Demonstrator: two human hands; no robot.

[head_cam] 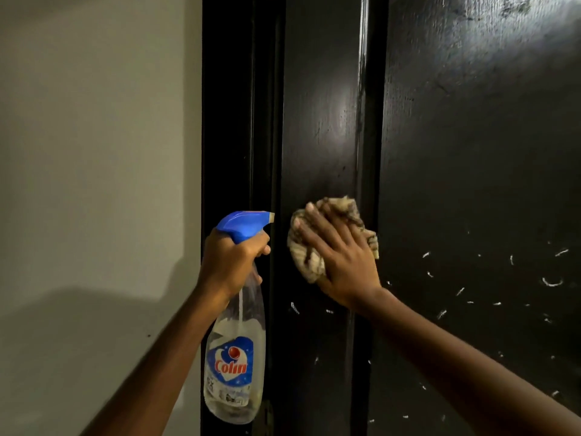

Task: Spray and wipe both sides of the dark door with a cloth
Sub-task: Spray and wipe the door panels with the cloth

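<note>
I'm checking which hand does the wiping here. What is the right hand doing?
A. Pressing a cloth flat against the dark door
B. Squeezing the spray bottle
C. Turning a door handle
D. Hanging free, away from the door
A: the right hand lies spread over the bunched cloth on the dark door, while the left hand holds the spray bottle by its neck.

1. The scene is dim overall; the dark door [471, 184] swallows most of the light.
2. A soft glare patch sits on the door well above the fingers [317, 221] of the right hand [342, 262].
3. A brighter sheen spreads at the upper right corner.
4. Left of the fingers, the wall [94, 152] carries a broad shadow low down.
5. Straight edges bow slightly toward the frame's sides.
</note>
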